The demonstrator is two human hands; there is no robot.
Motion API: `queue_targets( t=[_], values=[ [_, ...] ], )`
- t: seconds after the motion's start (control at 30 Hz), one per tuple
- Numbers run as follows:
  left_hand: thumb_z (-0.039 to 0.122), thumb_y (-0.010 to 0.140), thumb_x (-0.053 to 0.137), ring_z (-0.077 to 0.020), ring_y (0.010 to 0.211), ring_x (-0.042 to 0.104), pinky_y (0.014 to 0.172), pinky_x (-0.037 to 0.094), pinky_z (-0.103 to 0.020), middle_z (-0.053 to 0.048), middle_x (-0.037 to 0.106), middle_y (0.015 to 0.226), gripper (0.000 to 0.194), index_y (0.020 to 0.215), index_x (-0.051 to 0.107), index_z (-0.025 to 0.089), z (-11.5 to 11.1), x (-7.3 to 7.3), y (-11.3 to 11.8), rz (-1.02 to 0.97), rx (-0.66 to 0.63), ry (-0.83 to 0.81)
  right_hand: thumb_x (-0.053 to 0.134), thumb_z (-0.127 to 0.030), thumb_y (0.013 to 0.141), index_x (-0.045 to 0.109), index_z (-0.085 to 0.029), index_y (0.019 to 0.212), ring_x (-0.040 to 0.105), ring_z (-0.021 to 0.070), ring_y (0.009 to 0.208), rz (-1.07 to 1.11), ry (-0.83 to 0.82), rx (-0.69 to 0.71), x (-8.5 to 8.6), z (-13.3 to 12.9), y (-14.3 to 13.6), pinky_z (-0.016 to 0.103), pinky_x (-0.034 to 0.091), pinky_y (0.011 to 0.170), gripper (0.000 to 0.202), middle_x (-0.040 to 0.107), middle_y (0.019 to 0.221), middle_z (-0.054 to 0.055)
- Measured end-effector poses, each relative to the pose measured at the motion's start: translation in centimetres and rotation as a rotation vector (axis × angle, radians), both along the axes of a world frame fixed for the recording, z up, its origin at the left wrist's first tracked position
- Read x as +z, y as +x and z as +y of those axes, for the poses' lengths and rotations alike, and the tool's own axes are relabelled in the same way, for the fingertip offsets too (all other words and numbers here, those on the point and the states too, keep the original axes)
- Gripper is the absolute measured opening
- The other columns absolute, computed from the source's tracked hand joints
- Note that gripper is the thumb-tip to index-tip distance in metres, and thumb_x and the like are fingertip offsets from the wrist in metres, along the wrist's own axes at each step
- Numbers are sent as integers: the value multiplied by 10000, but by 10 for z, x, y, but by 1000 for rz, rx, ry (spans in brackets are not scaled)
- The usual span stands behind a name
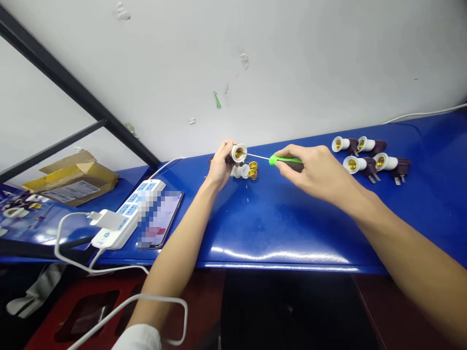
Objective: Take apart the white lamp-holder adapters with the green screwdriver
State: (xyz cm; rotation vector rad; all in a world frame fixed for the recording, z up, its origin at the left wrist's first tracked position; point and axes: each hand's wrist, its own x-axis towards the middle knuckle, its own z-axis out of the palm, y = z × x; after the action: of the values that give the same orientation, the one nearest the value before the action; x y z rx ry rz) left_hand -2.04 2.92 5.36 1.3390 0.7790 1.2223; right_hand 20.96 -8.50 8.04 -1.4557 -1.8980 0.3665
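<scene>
A white lamp socket (pixel 239 152) with a brass-coloured inside is gripped in my left hand (pixel 220 166), its opening turned to the right. My right hand (pixel 310 167) is closed round the green and black handle of a screwdriver (pixel 277 160). The thin shaft runs left, and its tip reaches into the socket's mouth. Just below the socket lie white socket shells (pixel 241 171) and brass-coloured threaded sleeves (pixel 253 171). Two tiny screws (pixel 247 200) rest on the blue table (pixel 277 223) nearer to me.
Several lamp sockets with plugs (pixel 368 155) lie at the right. Left of my arm are a phone (pixel 166 218) and a white power strip (pixel 127 214) with a charger and cable (pixel 60 243). An opened cardboard box (pixel 76 180) stands at the far left, beside a black metal frame (pixel 73 82).
</scene>
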Motion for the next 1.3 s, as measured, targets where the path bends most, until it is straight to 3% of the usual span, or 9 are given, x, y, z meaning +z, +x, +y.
queue_targets(
  t=[0.33,0.57,0.83,1.0,1.13,1.3],
  values=[
    [459,957,723,-103,577,545,506,398,-226,4,592,720,303,838,633,195,4,-3,0,29,63,11,602,-284,979,779,-200,1126,761,239,869,0,34,37,-7,5,4,337,503,753,245,838,1025,70],
    [437,956,735,-107,574,557,513,417,-232,2,589,714,293,824,648,191,5,-1,1,5,82,-28,621,-291,973,779,-190,1154,755,247,936,14,-38,49,-7,6,2,338,499,784,262,833,1057,74],
    [449,964,725,-112,566,542,507,399,-240,0,594,695,309,810,645,193,3,-1,4,27,86,-27,557,-307,1006,825,-187,1143,711,196,819,65,-83,52,0,4,0,308,458,751,323,835,987,59],
    [474,963,723,-112,573,539,505,391,-238,-3,604,693,343,793,622,194,3,0,5,53,80,-6,563,-312,997,822,-179,884,524,113,553,132,-251,84,6,7,1,280,393,614,312,758,756,16],
    [483,943,754,-105,571,526,512,407,-235,5,590,702,348,799,620,196,3,-2,6,75,95,16,619,-378,995,761,-177,746,441,103,502,216,-465,90,9,9,4,272,345,537,350,605,597,8],
    [535,883,807,-99,588,532,513,419,-223,11,593,719,392,805,616,202,4,-3,5,79,93,56,705,-458,962,671,-190,723,388,92,472,428,-694,213,5,16,12,262,274,474,361,577,599,9]
  ],
)
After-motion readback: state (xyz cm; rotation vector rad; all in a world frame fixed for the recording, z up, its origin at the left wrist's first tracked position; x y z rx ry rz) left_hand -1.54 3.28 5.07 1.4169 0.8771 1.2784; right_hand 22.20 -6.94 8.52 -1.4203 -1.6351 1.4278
